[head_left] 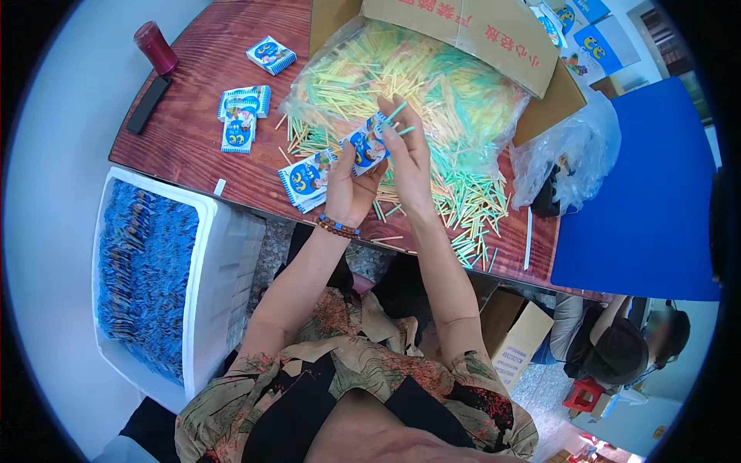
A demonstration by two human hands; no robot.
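My left hand (353,189) is closed around a small blue-and-white packet (364,148), held tilted above the table. At the packet's upper end, my right hand (411,158) pinches a few thin green sticks (398,110); whether their lower ends are inside the packet I cannot tell. Beside my left hand is another blue-and-white packet (305,182), close to its fingers; I cannot tell if they touch it. Just beyond both hands spreads a big heap of thin yellow, green and orange sticks (401,69), partly on clear plastic.
A cardboard box (494,38) lies open behind the heap. More packets (239,127), a dark red jar (156,50) and a black oblong object (149,104) sit at left. A white foam box (204,224) full of blue packets stands left. Another person (617,343) sits at lower right.
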